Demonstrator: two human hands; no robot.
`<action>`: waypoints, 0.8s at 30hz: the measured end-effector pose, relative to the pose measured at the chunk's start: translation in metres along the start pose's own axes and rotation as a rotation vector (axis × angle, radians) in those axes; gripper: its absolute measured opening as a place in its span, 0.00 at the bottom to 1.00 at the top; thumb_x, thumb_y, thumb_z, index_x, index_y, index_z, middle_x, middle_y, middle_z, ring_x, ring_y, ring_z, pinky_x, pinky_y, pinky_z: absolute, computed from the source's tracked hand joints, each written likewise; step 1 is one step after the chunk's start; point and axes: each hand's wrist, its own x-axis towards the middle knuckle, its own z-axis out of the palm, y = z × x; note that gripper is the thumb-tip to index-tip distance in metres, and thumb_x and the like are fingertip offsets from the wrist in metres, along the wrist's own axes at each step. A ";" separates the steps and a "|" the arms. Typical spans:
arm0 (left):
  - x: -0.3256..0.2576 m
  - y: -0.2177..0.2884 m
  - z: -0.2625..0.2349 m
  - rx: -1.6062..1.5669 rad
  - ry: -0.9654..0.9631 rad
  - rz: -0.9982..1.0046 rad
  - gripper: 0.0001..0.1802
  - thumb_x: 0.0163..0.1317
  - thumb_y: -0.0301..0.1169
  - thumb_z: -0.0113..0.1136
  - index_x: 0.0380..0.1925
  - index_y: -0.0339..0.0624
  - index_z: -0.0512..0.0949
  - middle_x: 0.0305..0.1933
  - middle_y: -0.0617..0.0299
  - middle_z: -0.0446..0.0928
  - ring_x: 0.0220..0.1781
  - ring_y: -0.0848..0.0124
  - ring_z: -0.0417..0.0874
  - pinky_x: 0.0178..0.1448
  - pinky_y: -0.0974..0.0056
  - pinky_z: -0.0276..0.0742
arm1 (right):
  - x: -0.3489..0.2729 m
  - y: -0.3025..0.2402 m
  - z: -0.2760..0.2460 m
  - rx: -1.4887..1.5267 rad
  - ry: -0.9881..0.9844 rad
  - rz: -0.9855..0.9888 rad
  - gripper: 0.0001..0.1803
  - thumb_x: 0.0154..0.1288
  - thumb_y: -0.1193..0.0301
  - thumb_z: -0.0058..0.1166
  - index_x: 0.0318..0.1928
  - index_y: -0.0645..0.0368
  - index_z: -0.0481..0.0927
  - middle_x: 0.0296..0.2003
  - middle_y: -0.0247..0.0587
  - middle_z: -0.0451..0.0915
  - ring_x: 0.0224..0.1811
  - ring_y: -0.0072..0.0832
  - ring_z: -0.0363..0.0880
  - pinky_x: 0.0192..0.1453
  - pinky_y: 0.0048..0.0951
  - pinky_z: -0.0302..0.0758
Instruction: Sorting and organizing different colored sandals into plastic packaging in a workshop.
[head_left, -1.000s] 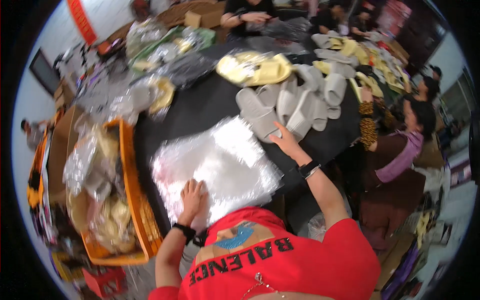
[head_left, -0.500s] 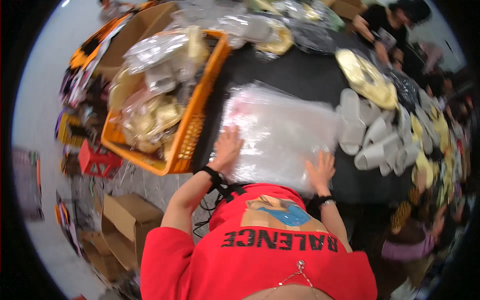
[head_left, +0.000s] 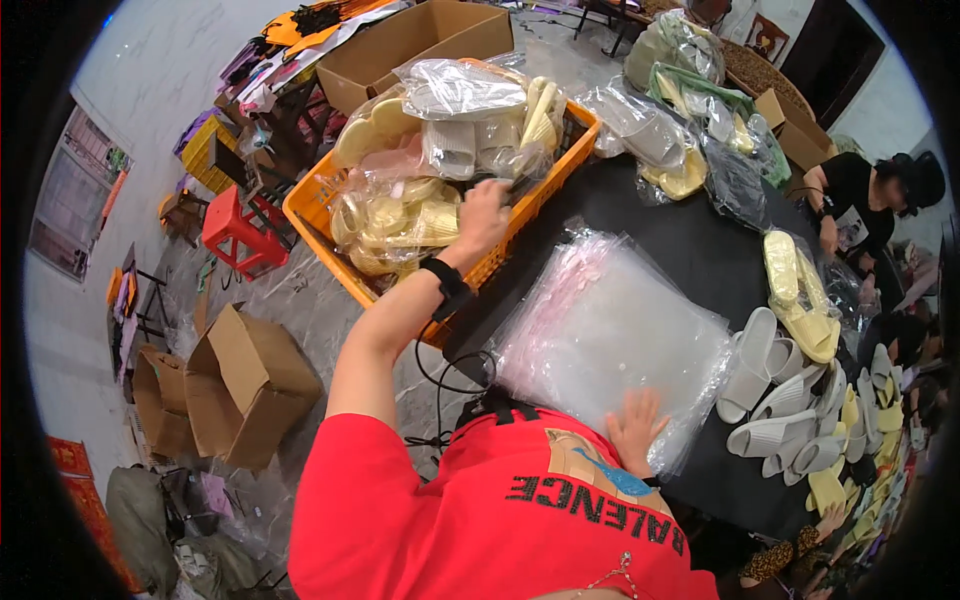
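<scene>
**Hands split between bags and crate**

The right hand (head_left: 637, 428) lies open, fingers spread, on the near edge of the clear plastic bag stack (head_left: 615, 330) (on the black table (head_left: 690, 240)). Farther off, the left hand (head_left: 482, 215) closes on bagged slippers (head_left: 400, 225) inside the orange crate (head_left: 320, 235).

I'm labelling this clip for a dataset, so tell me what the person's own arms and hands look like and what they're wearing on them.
Both forearms are bare, coming out of the short sleeves of a red T-shirt with black lettering and a printed patch on the front. The left hand has a black band at the wrist, like a watch or strap. The right hand is gloveless; its wrist is hidden.
</scene>
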 end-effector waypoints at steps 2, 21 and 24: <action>0.005 0.002 -0.008 0.105 0.005 -0.174 0.31 0.47 0.36 0.60 0.53 0.48 0.64 0.55 0.57 0.63 0.55 0.55 0.64 0.55 0.53 0.63 | -0.001 -0.001 0.008 -0.021 0.049 -0.023 0.34 0.55 0.49 0.47 0.61 0.50 0.61 0.65 0.50 0.48 0.68 0.47 0.38 0.62 0.64 0.26; 0.111 -0.139 -0.028 -0.221 0.472 -0.534 0.29 0.54 0.43 0.54 0.50 0.31 0.65 0.47 0.39 0.70 0.52 0.49 0.69 0.56 0.55 0.63 | 0.005 -0.001 0.015 0.026 -0.038 0.034 0.33 0.56 0.51 0.46 0.61 0.46 0.60 0.66 0.47 0.47 0.69 0.44 0.36 0.63 0.61 0.24; 0.135 -0.179 -0.019 -0.195 0.617 -0.578 0.29 0.54 0.39 0.57 0.50 0.29 0.64 0.46 0.45 0.71 0.47 0.58 0.72 0.51 0.59 0.67 | 0.007 -0.006 0.005 0.046 -0.055 0.066 0.33 0.56 0.51 0.46 0.61 0.46 0.60 0.66 0.46 0.47 0.69 0.43 0.37 0.64 0.60 0.24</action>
